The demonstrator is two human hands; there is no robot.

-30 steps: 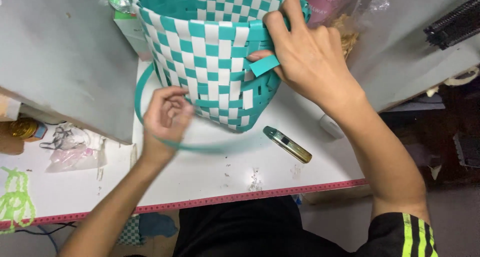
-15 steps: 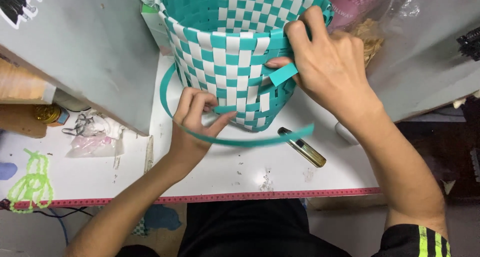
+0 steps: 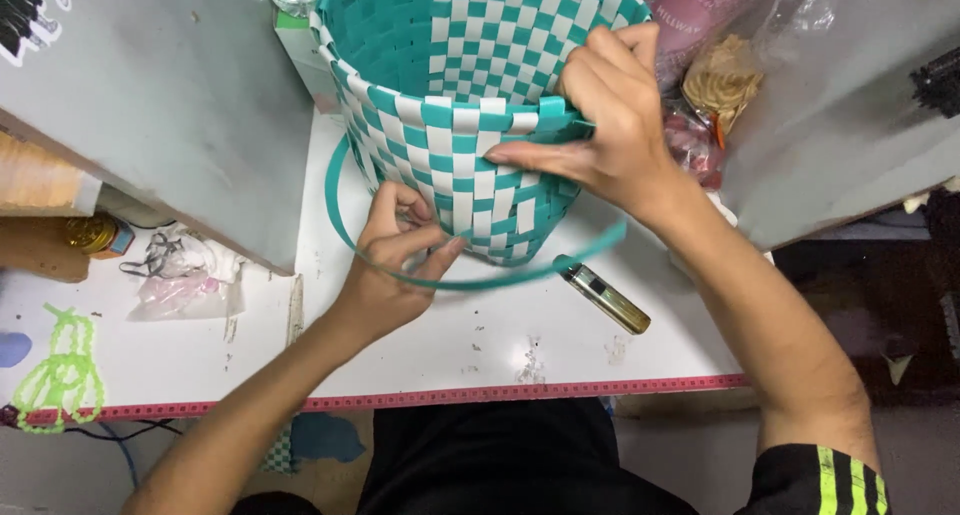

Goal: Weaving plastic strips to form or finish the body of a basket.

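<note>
The teal and white woven plastic basket (image 3: 470, 115) stands on the white bench (image 3: 500, 345), right in front of me, with its open top tipped toward the camera. I see my right hand (image 3: 600, 125) on its near rim. The fingers (image 3: 620, 60) hook over the edge and the thumb presses flat on the outside wall, so that hand is closed on the basket. My left hand (image 3: 395, 255) is low by the foot of the basket. It pinches a long teal plastic strip (image 3: 480, 280) that curves round the front of the basket and sticks out to the right.

I think the strip could slip out of my pinch, because it is thin, smooth and springy. It could also kink if I bend it too hard. The basket might tip or slide if my right hand lets go, since it looks light.

A small gold and black lighter (image 3: 605, 295) lies on the bench just under the free end of the strip, and the strip could knock it.

Inside the basket I can see only its woven floor. Beside it, clear plastic bags (image 3: 720, 85) hold tan and red stuff that I cannot make out.
</note>
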